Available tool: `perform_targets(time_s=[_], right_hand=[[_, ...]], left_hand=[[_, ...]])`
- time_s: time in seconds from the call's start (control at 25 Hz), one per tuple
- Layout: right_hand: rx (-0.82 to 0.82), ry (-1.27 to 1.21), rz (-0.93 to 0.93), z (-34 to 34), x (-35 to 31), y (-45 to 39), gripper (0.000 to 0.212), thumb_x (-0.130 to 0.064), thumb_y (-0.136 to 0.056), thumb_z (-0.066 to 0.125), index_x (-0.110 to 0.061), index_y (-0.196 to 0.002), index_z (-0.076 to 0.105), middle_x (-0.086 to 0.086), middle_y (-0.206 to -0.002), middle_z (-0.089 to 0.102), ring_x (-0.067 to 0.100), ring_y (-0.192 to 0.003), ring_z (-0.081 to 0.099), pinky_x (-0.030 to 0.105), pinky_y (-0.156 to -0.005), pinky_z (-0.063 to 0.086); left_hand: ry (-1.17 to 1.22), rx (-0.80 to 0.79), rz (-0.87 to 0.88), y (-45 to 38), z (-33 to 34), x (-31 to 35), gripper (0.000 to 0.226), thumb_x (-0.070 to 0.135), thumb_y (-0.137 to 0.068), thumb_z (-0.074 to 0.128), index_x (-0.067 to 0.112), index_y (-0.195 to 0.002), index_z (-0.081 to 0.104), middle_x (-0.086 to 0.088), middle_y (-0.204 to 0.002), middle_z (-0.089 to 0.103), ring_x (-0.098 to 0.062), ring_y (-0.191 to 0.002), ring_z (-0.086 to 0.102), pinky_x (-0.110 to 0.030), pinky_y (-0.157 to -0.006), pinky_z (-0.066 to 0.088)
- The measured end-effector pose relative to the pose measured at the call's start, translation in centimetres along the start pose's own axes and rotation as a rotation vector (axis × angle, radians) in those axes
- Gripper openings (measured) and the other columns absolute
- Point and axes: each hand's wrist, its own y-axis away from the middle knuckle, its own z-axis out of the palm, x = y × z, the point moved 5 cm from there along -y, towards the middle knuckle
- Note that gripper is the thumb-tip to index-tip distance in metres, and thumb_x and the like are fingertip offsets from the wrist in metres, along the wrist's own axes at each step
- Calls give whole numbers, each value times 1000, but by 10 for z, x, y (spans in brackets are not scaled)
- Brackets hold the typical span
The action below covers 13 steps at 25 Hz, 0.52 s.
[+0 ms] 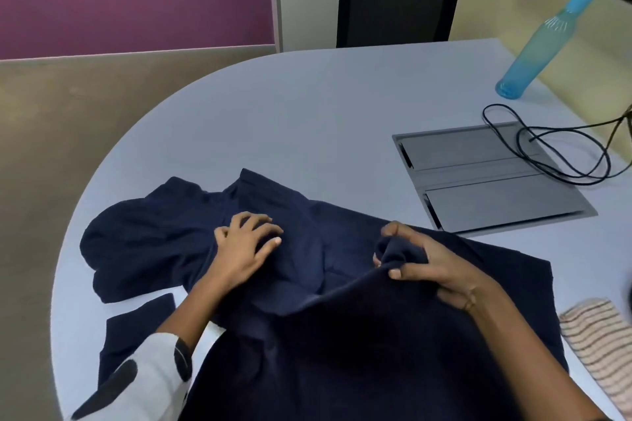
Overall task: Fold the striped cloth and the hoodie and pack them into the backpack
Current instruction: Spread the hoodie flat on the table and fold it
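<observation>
Navy hoodie [342, 318] lies spread on the tabletop [307, 113], hood to the left, body running toward the person and off the near edge. Left hand [248, 243] sits fingers spread and lightly curled on the chest area, w/ no fabric clamped; probably pinning the cloth so it won't slide. Right hand [427, 263] has a bunched fold of fabric gripped between thumb and fingers, lifted off the surface, likely to pull that part over for a fold.

Striped cloth [598, 352] lies at the right edge, just beside the hoodie, looks already folded; partly cut off by the frame. Backpack isn't in view.

Around: grey cable-box lid [485, 178] set into the tabletop, black cable [547, 147] looped over it, blue bottle [533, 51] well apart at the far right. Lid sits near the hoodie's far edge; nothing else crowds the fold.
</observation>
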Motion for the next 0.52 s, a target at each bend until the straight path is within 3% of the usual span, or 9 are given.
perform_targets(time_s=[0.04, 0.12, 0.2, 0.24, 0.32, 0.4, 0.44, 0.48, 0.52], right_hand=[[67, -20, 1, -8, -5, 3, 45, -10, -68, 77, -19, -110, 60, 8, -98, 63, 24, -91, 58, 36, -83, 48], [240, -44, -25, -33, -16, 12, 55, -12, -67, 79, -21, -119, 63, 8, -103, 67, 23, -95, 65, 32, -82, 54], [470, -108, -60, -66, -21, 26, 65, -26, -49, 93, -15, -108, 69, 10, -102, 71, 23, -95, 68, 29, -75, 57], [597, -145, -67, -85, -19, 35, 69, -32, -42, 95, -12, -104, 70, 12, -102, 72, 24, -94, 69, 28, -72, 58], [811, -173, -13, -118, -5, 50, 55, -32, -57, 87, -10, -104, 68, 12, -105, 72, 23, -92, 70, 30, -72, 59], [923, -107, 133, -145, 19, 63, 42, -34, -74, 76, -11, -108, 66, 12, -106, 71, 24, -93, 69, 34, -77, 57], [939, -48, 223, -156, 32, 69, 49, -42, -73, 77, -13, -111, 65, 10, -107, 71, 25, -95, 68, 36, -82, 55], [933, 18, 315, -166, 45, 75, 61, -51, -65, 80, -15, -112, 65, 9, -107, 71, 25, -96, 68, 38, -85, 54], [904, 71, 392, -172, 55, 80, 72, -56, -54, 84, -16, -111, 65, 8, -106, 71, 26, -96, 68, 39, -86, 54]], left_hand=[[-75, -92, 41, -5, 3, -2, 57, 72, -84, 19, 40, -99, 63, 22, -111, 56, -5, -124, 33, -36, -90, 17], [-90, -212, -54, -10, -2, -15, 73, 80, -79, 6, 38, -82, 66, 20, -92, 60, 0, -118, 38, -37, -92, 15], [-72, -187, -148, -19, -17, -34, 80, 86, -70, 3, 29, -63, 58, 16, -73, 57, -4, -98, 49, -41, -95, 19], [-30, -154, -160, -26, -23, -41, 85, 91, -65, 2, 22, -59, 52, 12, -66, 53, -7, -84, 52, -41, -92, 22], [47, -150, -145, -43, -30, -51, 90, 92, -64, 12, 16, -69, 59, 5, -70, 59, -8, -78, 54, -40, -87, 21], [-17, -199, -91, -60, -30, -52, 48, 74, -78, 45, 29, -79, 64, 13, -86, 63, -8, -91, 54, -42, -86, 21], [-67, -212, -55, -70, -29, -49, 20, 57, -82, 58, 38, -78, 60, 14, -93, 62, -10, -98, 52, -42, -86, 23], [-95, -222, -34, -79, -27, -47, 11, 43, -85, 62, 42, -77, 55, 13, -97, 61, -12, -102, 51, -41, -86, 24], [-88, -209, -22, -88, -24, -46, 16, 35, -88, 61, 43, -77, 52, 12, -97, 61, -13, -102, 51, -41, -86, 26]])
